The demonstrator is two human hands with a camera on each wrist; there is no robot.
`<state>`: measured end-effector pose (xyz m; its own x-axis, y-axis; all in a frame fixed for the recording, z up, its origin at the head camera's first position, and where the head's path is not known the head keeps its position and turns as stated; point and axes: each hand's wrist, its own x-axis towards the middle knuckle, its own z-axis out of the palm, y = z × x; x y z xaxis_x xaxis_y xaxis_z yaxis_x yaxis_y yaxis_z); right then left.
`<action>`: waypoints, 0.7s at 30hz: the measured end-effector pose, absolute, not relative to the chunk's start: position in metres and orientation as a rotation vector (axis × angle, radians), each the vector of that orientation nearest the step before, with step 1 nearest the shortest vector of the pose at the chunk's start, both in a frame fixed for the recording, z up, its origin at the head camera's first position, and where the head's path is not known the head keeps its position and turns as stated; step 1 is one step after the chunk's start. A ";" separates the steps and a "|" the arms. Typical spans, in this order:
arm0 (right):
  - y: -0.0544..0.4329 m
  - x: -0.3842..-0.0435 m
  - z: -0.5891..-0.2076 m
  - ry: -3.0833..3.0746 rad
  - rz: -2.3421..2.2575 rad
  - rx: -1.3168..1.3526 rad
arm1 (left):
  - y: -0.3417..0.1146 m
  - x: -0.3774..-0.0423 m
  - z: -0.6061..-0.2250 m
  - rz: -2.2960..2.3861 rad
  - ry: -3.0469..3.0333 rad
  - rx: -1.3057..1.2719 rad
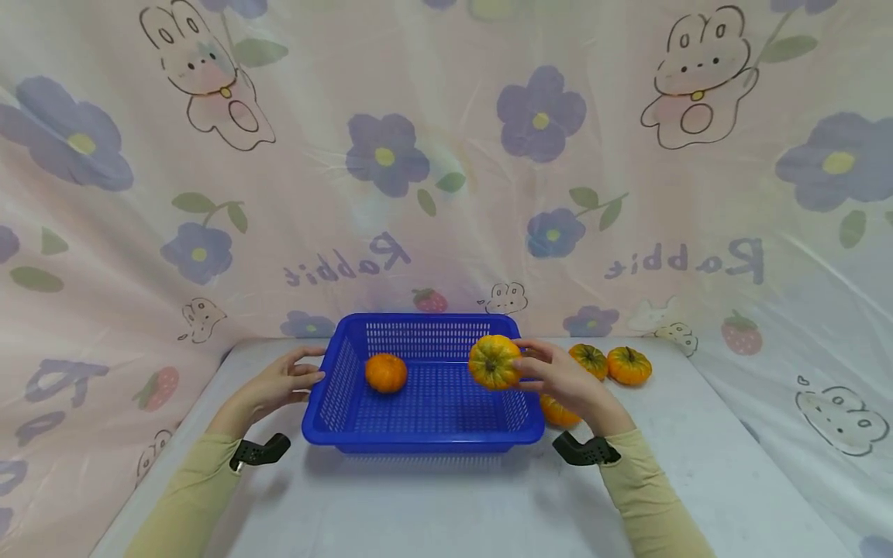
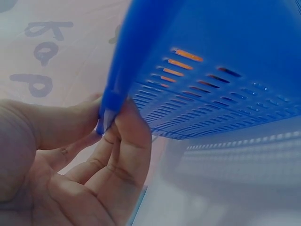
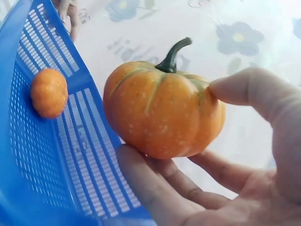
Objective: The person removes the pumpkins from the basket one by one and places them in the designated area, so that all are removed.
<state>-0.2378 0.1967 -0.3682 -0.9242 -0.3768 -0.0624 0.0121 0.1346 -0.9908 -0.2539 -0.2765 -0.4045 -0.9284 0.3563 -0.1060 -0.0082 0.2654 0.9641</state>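
My right hand [image 1: 568, 381] holds a small orange pumpkin [image 1: 492, 363] with green streaks over the right part of a blue plastic basket [image 1: 422, 437]. In the right wrist view the thumb presses near its dark green stem [image 3: 175, 55] while the fingers support it from below. At the basket's left side, my left hand [image 1: 275, 384] pinches the rim [image 2: 114, 92] between thumb and fingers. Inside the basket, toward the left, lies another orange pumpkin [image 1: 386, 373], also visible in the right wrist view.
Right of the basket, two pumpkins, one greenish [image 1: 588, 358] and one orange [image 1: 630, 366], sit side by side on the white table [image 1: 705, 465]. A further pumpkin [image 1: 560, 412] lies close to the basket, partly hidden by my right hand. A printed curtain [image 1: 460, 217] hangs behind.
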 end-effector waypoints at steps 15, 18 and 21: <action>0.261 -0.215 -0.376 2.182 -1.982 -0.216 | -0.276 -0.254 -0.406 1.717 2.245 0.316; 0.274 -0.211 -0.379 2.195 -1.990 -0.187 | -0.276 -0.253 -0.407 1.719 2.247 0.315; 0.285 -0.207 -0.382 2.196 -2.021 -0.161 | -0.276 -0.254 -0.408 1.718 2.243 0.321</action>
